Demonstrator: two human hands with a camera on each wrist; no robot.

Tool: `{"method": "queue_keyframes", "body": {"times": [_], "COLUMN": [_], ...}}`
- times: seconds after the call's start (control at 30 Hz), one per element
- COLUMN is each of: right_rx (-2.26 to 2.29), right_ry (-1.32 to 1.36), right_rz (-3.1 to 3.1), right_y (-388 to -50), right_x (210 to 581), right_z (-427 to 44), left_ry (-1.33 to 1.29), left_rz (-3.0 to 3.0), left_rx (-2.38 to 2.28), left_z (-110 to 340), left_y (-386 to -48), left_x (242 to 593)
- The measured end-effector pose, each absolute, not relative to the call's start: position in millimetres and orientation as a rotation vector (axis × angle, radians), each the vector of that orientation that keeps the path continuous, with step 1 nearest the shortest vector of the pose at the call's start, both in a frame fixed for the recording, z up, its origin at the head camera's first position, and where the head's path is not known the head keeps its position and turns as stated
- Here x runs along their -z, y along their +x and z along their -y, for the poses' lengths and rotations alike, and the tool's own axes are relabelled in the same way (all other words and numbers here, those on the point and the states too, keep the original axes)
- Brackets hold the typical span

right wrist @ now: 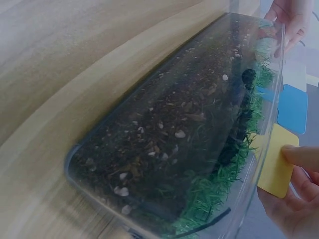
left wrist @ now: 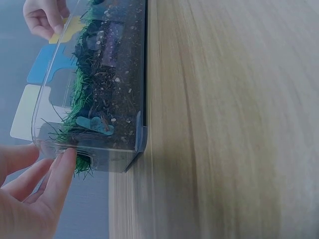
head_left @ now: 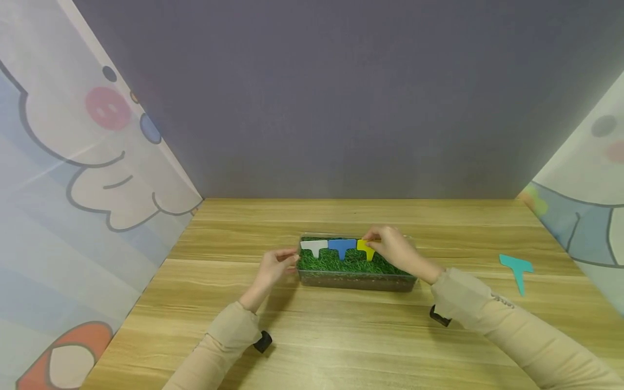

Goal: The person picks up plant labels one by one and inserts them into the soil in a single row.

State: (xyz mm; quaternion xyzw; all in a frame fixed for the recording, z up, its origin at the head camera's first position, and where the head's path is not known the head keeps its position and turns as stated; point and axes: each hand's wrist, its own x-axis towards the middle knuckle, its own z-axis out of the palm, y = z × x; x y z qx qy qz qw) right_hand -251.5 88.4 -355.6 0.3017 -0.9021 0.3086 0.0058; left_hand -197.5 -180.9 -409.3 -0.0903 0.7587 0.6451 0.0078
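Note:
A clear box [head_left: 358, 281] of soil and green grass stands on the table. In its grass, from left to right, are a white T-shaped tag [head_left: 314, 246], a blue one [head_left: 342, 246] and a yellow one [head_left: 365, 248]. My right hand [head_left: 392, 248] pinches the yellow tag [right wrist: 277, 162] between thumb and fingers, its stem down in the grass. My left hand [head_left: 274, 271] is at the box's left end, the fingertips touching the end wall in the left wrist view, where the hand [left wrist: 37, 196] shows with fingers nearly straight.
A turquoise T-shaped tag [head_left: 518, 270] lies on the wooden table [head_left: 341, 341], to the right of the box. Behind the table rises a dark grey panel [head_left: 341, 108]. Curtains with cartoon prints [head_left: 58, 216] hang at both sides.

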Motion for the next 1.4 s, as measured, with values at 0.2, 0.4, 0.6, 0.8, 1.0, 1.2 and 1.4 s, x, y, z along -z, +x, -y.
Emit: {"method": "queue_keyframes", "body": {"times": [0.2, 0.4, 0.6, 0.8, 1.0, 1.2, 1.4], "right_rx": [-0.965, -0.942, -0.920, -0.920, -0.928, -0.926, -0.912], "right_ry": [0.925, 0.938, 0.939, 0.939, 0.932, 0.930, 0.947], "right_rz": [2.815, 2.803, 2.832, 2.836, 2.856, 2.873, 2.852], "right_y": [-250.9, -250.9, -251.4, -251.2, -250.5, -248.5, -247.1], "right_x": [357.5, 356.9, 353.9, 352.9, 352.1, 350.2, 348.0], "right_z": [-87.8, -87.7, -88.3, -89.3, -89.0, -88.1, -87.0], "left_ry": [-0.299, -0.289, -0.286, -0.284, -0.277, -0.287, -0.280], "left_rz": [-2.371, -2.376, -2.369, -2.370, -2.378, -2.377, -2.380], "left_rx": [-2.013, -2.011, -2.026, -2.023, -2.013, -2.012, -2.008], "left_z": [181.4, 181.4, 181.8, 181.8, 181.8, 182.4, 182.2], "left_y": [-198.4, -198.6, -198.4, -198.5, -198.4, -199.2, -198.7], "left_x": [410.0, 410.3, 409.4, 409.1, 410.4, 410.8, 411.1]}}
